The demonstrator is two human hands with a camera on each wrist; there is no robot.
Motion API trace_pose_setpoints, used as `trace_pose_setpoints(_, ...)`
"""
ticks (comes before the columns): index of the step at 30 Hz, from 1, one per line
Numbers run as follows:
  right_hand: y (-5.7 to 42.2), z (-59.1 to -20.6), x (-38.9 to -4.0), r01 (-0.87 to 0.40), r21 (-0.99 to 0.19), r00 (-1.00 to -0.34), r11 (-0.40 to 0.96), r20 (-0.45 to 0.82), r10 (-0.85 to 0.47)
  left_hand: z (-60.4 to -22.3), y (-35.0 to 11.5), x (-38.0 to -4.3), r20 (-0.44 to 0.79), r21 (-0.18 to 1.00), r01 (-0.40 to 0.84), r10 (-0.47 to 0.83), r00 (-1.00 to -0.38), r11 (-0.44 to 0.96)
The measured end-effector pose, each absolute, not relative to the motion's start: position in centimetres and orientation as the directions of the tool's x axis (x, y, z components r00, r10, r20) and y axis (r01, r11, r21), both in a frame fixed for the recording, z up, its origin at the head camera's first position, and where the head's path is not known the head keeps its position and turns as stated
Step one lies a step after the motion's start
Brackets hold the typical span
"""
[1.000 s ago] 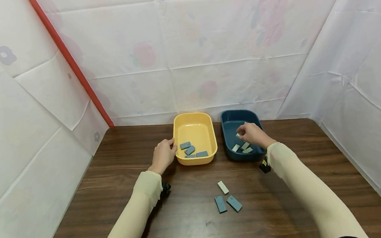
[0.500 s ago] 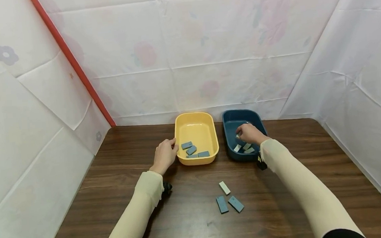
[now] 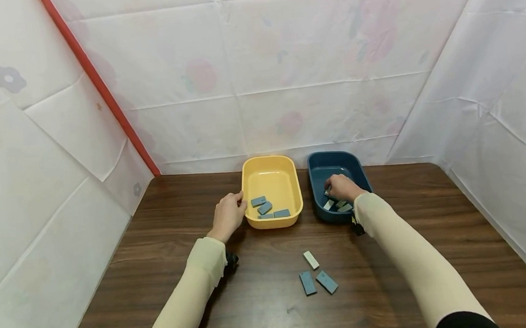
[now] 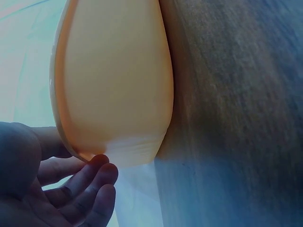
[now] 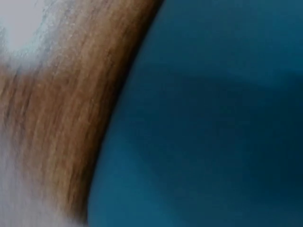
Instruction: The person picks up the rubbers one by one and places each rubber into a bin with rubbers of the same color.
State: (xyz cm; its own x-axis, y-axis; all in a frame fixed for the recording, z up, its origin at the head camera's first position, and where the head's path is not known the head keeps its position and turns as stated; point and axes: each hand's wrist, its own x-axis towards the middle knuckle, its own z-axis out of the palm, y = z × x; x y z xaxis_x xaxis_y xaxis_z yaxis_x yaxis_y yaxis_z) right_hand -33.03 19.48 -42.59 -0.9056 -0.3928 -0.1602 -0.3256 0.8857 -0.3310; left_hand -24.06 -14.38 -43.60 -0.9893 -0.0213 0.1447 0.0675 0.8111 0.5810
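My left hand (image 3: 228,216) grips the left rim of a yellow tray (image 3: 297,202), thumb and fingertips at its edge in the left wrist view. Several flat blue-grey blocks (image 3: 265,208) lie at the near end of that tray. To the right, my right hand (image 3: 342,187) reaches down into a dark blue tray (image 3: 332,157) and pinches a small cream block (image 3: 327,193), of which only the tip shows. More cream blocks (image 3: 345,208) lie on the tray's floor under the hand. Only the blue tray's outer wall (image 5: 189,142) fills the right wrist view; the fingers are out of sight there.
On the wooden table (image 3: 274,312), nearer me, lie one cream block (image 3: 311,260) and two blue-grey blocks (image 3: 307,283). A white patterned sheet (image 3: 261,81) rises behind the trays. A red strip (image 3: 99,84) runs down its left corner.
My right hand has lowered deeper into the blue tray with the cream block, shifting slightly left. The left hand stays at the yellow rim. The view has shifted slightly.
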Motion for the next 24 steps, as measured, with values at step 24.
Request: trace_pose_setpoints(24,20.5,-40.2,-31.2,-0.319,-0.386,-0.923,0.865,-0.081,-0.377,-43.5,-14.4,-23.9,0.162,0.579,0.086,-0.011,-0.987,0.811)
